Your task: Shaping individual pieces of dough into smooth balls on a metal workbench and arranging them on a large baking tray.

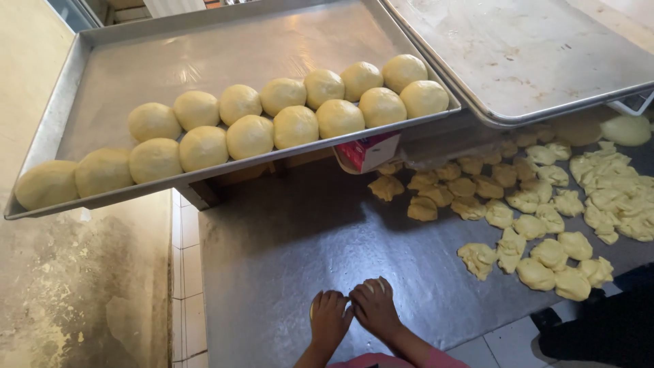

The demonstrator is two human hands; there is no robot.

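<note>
My left hand (329, 316) and my right hand (373, 307) sit side by side on the dark metal worktop (300, 238) near its front edge. Each is cupped over a piece of yellow dough, which shows only as a pale edge between the fingers. A metal baking tray (204, 48) juts over the table's left end and carries two rows of smooth round dough balls (295, 125) along its near rim. To the right, several rough cut dough pieces (538, 218) lie scattered on the worktop.
A second, bare metal tray (524, 48) overlaps the first at the top right. A small red and white carton (368, 151) stands under the trays. A stained wall (75, 286) and white tiles (185, 272) lie left. A dark-clothed figure (599, 327) is at the lower right.
</note>
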